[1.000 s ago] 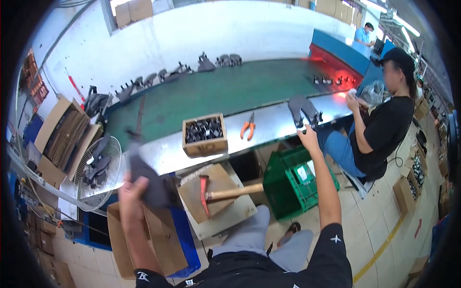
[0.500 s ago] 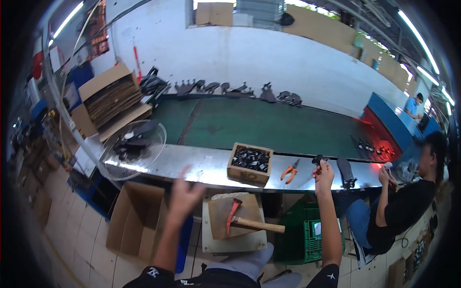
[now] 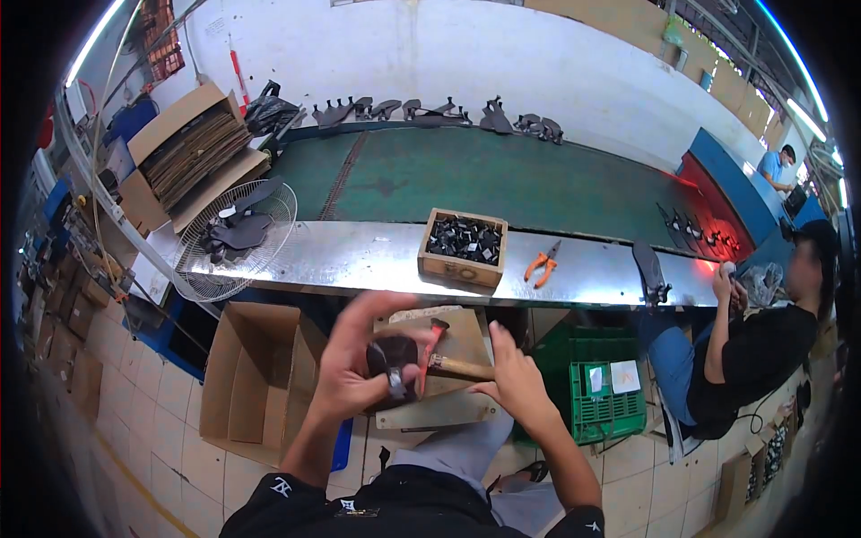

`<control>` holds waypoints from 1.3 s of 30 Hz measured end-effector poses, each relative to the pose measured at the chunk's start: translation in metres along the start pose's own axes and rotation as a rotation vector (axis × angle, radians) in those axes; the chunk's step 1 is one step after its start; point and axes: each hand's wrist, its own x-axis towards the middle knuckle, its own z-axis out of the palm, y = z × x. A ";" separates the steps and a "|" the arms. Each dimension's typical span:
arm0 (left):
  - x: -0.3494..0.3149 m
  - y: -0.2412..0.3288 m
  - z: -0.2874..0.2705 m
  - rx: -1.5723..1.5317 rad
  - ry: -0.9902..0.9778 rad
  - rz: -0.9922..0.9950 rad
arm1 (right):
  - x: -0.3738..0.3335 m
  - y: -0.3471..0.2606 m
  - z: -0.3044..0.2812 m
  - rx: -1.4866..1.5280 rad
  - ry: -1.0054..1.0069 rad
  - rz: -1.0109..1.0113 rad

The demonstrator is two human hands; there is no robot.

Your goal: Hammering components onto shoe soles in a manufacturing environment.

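My left hand (image 3: 343, 381) is closed around a dark, rounded flat piece (image 3: 386, 354), perhaps a sandal part, with a shiny grey bit by my thumb. The piece is over the left side of a work block (image 3: 462, 408) in front of me. On the block lies a hammer with a red head (image 3: 436, 339) and a wooden handle (image 3: 462, 367) pointing right. My right hand (image 3: 523, 384) is at the handle's right end, its fingers apart; whether they touch the wood I cannot tell.
Behind the block runs a metal ledge (image 3: 359, 255) with a wooden box (image 3: 462, 269) of small black parts, orange pliers (image 3: 542, 266) and a wire basket (image 3: 238, 260). A green conveyor belt (image 3: 448, 175) lies beyond. An open carton (image 3: 256, 377) stands left, a green crate (image 3: 596, 403) right, beside a seated person (image 3: 762, 336).
My right hand has come down from beside the pliers to the hammer handle, without the small dark thing it held. My left hand, empty before, now holds a dark piece. The view has tilted down.
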 end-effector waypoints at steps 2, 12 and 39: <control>-0.007 -0.008 -0.004 0.129 0.122 0.126 | -0.030 0.019 0.020 -0.012 -0.184 0.085; 0.042 -0.144 -0.016 0.431 -0.105 -0.034 | -0.177 0.047 -0.036 0.301 0.157 0.606; 0.075 -0.126 0.051 0.738 -0.014 0.674 | -0.052 -0.014 -0.090 1.108 0.517 0.639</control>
